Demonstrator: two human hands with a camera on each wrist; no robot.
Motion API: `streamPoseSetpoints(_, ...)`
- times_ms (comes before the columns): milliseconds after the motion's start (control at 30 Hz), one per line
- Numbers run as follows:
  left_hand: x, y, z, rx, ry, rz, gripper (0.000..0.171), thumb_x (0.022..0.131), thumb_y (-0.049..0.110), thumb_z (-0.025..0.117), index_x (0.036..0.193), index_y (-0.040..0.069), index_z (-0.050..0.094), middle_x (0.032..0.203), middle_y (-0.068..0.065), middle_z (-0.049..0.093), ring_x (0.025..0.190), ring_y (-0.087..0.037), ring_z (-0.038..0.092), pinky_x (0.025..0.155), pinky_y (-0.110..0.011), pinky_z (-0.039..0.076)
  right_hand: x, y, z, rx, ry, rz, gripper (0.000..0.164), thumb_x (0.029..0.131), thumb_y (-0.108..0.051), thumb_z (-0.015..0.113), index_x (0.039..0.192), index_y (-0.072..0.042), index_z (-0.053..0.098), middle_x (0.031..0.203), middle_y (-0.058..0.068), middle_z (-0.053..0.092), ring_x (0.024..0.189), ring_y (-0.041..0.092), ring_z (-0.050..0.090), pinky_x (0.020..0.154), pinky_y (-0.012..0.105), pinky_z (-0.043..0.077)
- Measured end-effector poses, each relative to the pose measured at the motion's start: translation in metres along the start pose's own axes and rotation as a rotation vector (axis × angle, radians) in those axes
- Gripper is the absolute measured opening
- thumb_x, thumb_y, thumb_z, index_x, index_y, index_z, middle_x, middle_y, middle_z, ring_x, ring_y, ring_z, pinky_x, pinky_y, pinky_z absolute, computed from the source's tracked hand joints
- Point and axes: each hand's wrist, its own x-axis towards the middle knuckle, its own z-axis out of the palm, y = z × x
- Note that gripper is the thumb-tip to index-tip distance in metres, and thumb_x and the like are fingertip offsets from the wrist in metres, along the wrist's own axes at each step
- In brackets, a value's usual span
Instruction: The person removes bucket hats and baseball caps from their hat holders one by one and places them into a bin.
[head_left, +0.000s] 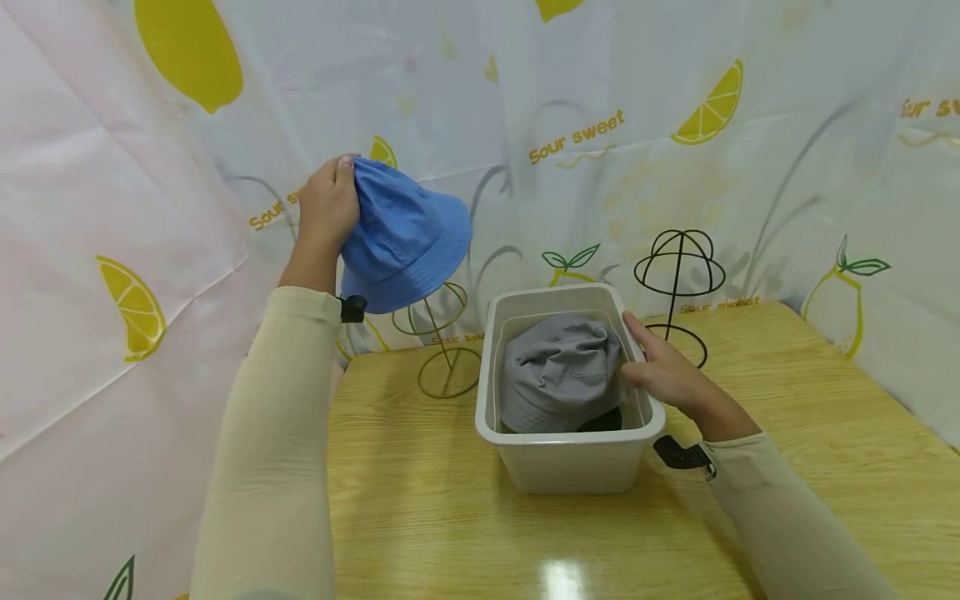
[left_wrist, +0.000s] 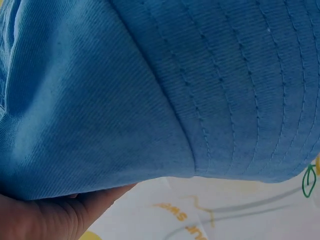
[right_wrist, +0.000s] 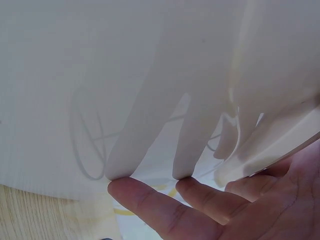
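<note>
A blue bucket hat (head_left: 405, 229) hangs in the air at the left, its crown gripped by my left hand (head_left: 330, 204). In the left wrist view the stitched brim of the bucket hat (left_wrist: 240, 90) fills most of the picture, with the thumb of my left hand (left_wrist: 55, 215) under the fabric. My right hand (head_left: 667, 371) holds the right rim of a white plastic bin (head_left: 573, 467), thumb over the edge. Seen from the right wrist, fingertips (right_wrist: 125, 187) touch the bin's outer wall (right_wrist: 100, 75). Inside the bin lies a crumpled grey bucket hat (head_left: 562, 371), with something black partly hidden beneath it.
A gold wire hat stand (head_left: 446, 375) stands behind the blue hat, its top partly covered. To the right of the bin is a black wire hat stand (head_left: 678, 262). The wooden table (head_left: 420, 517) meets a lemon-print cloth (head_left: 465, 100) at the back.
</note>
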Motion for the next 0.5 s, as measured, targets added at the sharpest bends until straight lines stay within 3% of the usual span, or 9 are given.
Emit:
streamPoseSetpoints(333, -0.007, 0.021, 0.011, -0.092, -0.046, -0.032, 0.054, 0.109, 0.058, 0.025, 0.154, 0.040, 0.050, 0.163, 0.011, 0.042, 0.154, -0.014, 0.033, 0.127, -0.038, 0.026, 0.000, -0.001, 0.000, 0.002, -0.004, -0.011, 0.102, 0.086, 0.003, 0.052, 0.166, -0.011, -0.008, 0.173, 0.023, -0.005, 0.143, 0.049, 0.030, 0.091, 0.065, 0.054)
streamPoseSetpoints(500, -0.012, 0.030, 0.018, -0.109, -0.062, -0.016, 0.054, 0.110, 0.057, 0.026, 0.154, 0.038, 0.050, 0.163, 0.011, 0.043, 0.153, -0.012, 0.034, 0.127, -0.036, 0.026, 0.000, -0.001, -0.001, -0.001, -0.001, -0.006, 0.102, 0.085, 0.002, 0.052, 0.167, -0.011, -0.008, 0.173, 0.023, -0.003, 0.144, 0.049, 0.030, 0.091, 0.066, 0.054)
